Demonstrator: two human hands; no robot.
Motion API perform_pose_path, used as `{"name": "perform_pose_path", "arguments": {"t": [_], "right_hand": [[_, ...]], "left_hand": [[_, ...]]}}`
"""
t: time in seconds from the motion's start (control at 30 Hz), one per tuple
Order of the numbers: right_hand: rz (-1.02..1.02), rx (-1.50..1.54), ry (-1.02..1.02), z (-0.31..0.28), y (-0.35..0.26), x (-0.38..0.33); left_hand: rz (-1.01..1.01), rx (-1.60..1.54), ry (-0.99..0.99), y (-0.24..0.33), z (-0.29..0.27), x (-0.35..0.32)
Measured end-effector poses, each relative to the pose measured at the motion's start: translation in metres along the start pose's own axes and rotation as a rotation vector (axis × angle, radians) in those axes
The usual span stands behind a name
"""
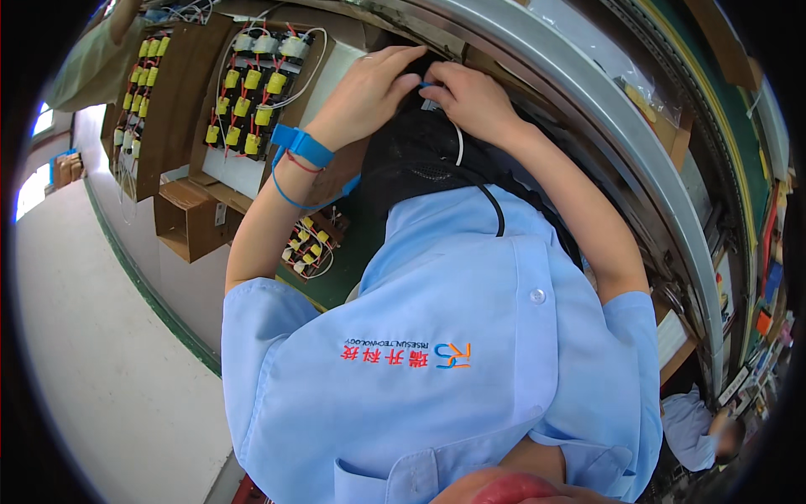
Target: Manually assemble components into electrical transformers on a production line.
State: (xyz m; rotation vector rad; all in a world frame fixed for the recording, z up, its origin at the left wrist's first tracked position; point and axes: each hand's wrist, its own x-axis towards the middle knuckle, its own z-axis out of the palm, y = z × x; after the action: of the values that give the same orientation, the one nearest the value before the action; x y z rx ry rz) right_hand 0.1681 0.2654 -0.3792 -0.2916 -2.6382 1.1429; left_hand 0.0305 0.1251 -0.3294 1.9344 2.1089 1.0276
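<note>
Close together near the metal rail, both my hands are over my lap. My left hand (369,94) wears a blue wrist strap (302,146) with a cord; its fingers stretch forward, thumb apart, and the tips lie against a dark area. My right hand (474,101) is closed, thumb and forefinger pinching a small blue piece (426,84) whose kind I cannot make out. A white cable (460,144) hangs below this hand over black cloth (416,160). Beside my left forearm stands an open cardboard box (322,80) of yellow-wrapped coil parts (251,80) with red leads.
Another box of coil parts (138,92) stands at far left, above a small open carton (189,218). More coil parts (309,244) lie lower down. A curved metal rail (621,160) runs along the right. A person in blue (690,433) is at lower right.
</note>
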Motion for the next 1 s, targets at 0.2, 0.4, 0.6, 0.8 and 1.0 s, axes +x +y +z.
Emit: {"name": "perform_pose_path", "arguments": {"t": [0.2, 0.4, 0.6, 0.8, 1.0], "right_hand": [[-0.208, -0.023, 0.131, -0.059, -0.046, -0.017], [0.117, 0.207, -0.048, -0.089, -0.055, -0.091], [0.503, 0.318, -0.190, -0.065, -0.055, -0.080], [0.205, 0.356, -0.340, -0.084, -0.068, -0.110], [0.104, 0.441, -0.291, -0.088, -0.090, -0.136]], "left_hand": [[-0.384, -0.389, -0.306, 0.029, -0.026, 0.006], [-0.635, -0.542, -0.139, -0.003, -0.053, -0.037], [-0.733, -0.716, -0.049, 0.019, -0.034, -0.054], [-0.556, -0.622, -0.259, 0.069, 0.009, -0.083], [-0.280, -0.405, -0.275, 0.087, 0.014, -0.115]]}}
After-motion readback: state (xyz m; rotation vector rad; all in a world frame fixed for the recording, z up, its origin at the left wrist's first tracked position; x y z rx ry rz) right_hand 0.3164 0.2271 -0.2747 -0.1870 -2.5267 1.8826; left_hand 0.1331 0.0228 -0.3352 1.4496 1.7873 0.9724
